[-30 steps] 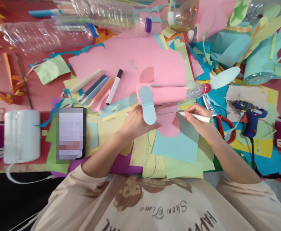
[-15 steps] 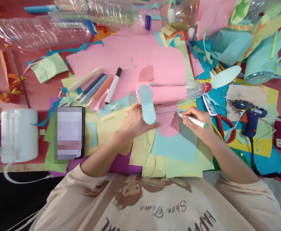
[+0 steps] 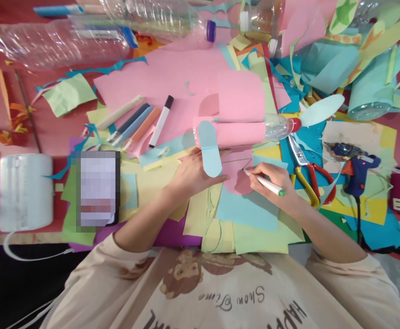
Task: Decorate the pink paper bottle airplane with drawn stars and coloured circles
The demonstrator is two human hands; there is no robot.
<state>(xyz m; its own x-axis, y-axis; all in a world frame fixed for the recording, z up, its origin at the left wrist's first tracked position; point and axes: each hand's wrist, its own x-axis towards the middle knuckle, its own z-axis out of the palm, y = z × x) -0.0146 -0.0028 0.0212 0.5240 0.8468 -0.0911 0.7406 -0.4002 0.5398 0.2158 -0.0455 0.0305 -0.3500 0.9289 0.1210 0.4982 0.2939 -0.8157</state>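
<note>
Leftward and nearer the body, the right hand [image 3: 274, 180] has carried the white marker [image 3: 266, 183] since the earlier frame, and the dark line now turns back at a sharp corner. The marker is pinched between thumb and fingers, its tip at the line on the lower pink flap [image 3: 240, 183]. This flap lies beside the pink-wrapped bottle [image 3: 241, 135], over light blue paper [image 3: 248, 211]. The left hand [image 3: 191, 173] rests at the flap's left side, thumb spread; its fingertips are partly hidden, so whether they grip cannot be told. A light blue rounded strip [image 3: 212, 157] overlaps that hand. Beyond the bottle's red cap [image 3: 293, 124] is a pale blue oval [image 3: 323, 109]; scissors [image 3: 302, 160] and a blue glue gun [image 3: 357, 176] lie to the right.
</note>
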